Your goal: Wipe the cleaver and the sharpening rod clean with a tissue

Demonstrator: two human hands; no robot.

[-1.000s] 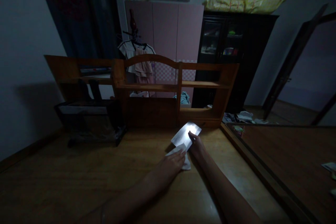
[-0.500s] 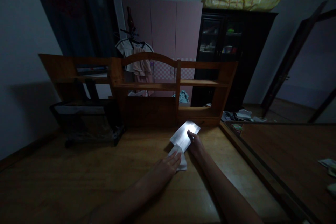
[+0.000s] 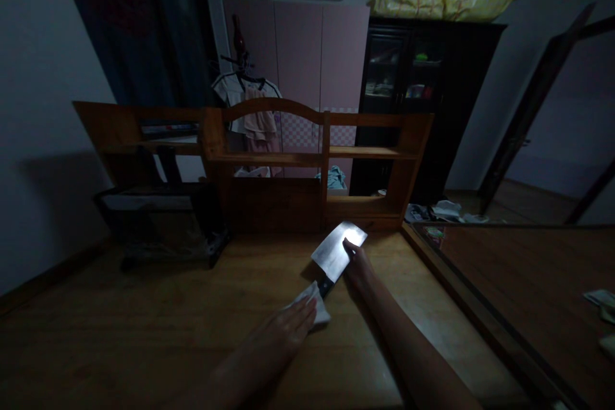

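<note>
Two bare hands (image 3: 289, 325), slim fingers (image 3: 302, 316), bare slender forearms (image 3: 404, 341), tapering wrists, left forearm (image 3: 243, 365) dim and blurred

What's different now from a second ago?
The left hand and its cloth slid off the blade, down the handle toward the person, baring part of the black handle. Neither hand visibly let go of anything. The right hand still holds the blade, about where it was.

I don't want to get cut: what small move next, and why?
Perhaps draw the crumpled white cloth toward you along the narrow black handle: your left hand is there, clear of the broad, shiny metal blade that your right hand holds.
</note>
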